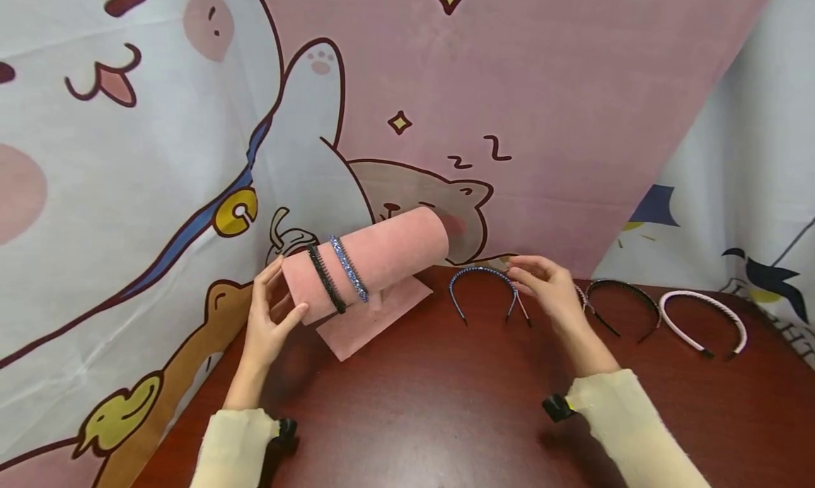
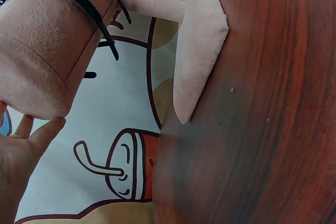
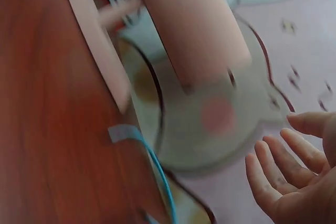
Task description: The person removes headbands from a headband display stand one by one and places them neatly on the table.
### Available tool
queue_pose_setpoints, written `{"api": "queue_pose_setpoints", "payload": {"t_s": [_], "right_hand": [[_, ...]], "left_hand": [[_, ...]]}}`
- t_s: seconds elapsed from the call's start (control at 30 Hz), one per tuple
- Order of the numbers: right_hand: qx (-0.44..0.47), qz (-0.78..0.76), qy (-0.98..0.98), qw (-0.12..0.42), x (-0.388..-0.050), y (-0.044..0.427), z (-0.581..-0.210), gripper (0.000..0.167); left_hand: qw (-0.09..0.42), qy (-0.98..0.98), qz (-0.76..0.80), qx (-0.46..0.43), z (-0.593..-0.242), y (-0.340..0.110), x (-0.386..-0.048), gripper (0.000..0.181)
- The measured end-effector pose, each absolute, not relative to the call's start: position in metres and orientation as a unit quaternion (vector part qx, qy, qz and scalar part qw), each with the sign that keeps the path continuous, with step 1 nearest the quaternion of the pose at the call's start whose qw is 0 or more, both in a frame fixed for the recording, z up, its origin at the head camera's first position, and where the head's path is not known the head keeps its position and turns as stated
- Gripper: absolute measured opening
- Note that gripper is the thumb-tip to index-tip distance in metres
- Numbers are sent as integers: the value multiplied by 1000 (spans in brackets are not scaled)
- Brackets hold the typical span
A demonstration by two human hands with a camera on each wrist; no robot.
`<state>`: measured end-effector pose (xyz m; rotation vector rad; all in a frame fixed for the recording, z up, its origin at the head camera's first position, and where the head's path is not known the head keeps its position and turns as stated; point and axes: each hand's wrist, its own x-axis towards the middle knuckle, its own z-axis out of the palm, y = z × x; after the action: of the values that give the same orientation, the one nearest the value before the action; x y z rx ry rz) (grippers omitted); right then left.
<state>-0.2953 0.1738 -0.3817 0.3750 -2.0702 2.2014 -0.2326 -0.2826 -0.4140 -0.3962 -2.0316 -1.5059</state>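
Observation:
A pink plush headband display stand (image 1: 397,254) stands tilted on the table, a black headband (image 1: 326,279) and a glittery blue headband (image 1: 349,269) round its roll. My left hand (image 1: 264,318) holds the roll's left end, thumb and fingers at opposite sides of the rim; in the left wrist view, fingertips (image 2: 50,127) touch that end. My right hand (image 1: 550,290) is empty, fingers loosely bent, above the table beside a blue headband (image 1: 482,269). In the right wrist view this hand (image 3: 299,177) is apart from the roll.
To the right on the dark red table (image 1: 433,410) lie a black headband (image 1: 620,284) and a white headband (image 1: 700,297). Another thin band, partly behind my right hand, is hard to make out. A cartoon-printed cloth (image 1: 541,85) hangs behind the table.

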Motion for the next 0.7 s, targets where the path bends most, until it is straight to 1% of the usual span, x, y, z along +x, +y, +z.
{"api": "queue_pose_setpoints", "payload": {"t_s": [0.13, 0.33, 0.47, 0.57, 0.7], "right_hand": [[140, 689, -708, 65, -293, 115, -390, 29], [179, 624, -754, 96, -282, 33, -407, 19], [195, 628, -746, 106, -275, -13, -420, 18], [180, 625, -747, 137, -273, -38, -426, 18], [143, 565, -786, 204, -270, -56, -429, 17]], "left_hand": [[289, -760, -564, -145, -414, -283, -232, 79], [291, -760, -562, -147, -415, -283, -231, 80], [293, -757, -564, -149, -415, -282, -231, 80], [292, -755, -567, -152, -415, -281, -232, 79], [290, -756, -568, -149, -414, -282, -233, 79]]}}
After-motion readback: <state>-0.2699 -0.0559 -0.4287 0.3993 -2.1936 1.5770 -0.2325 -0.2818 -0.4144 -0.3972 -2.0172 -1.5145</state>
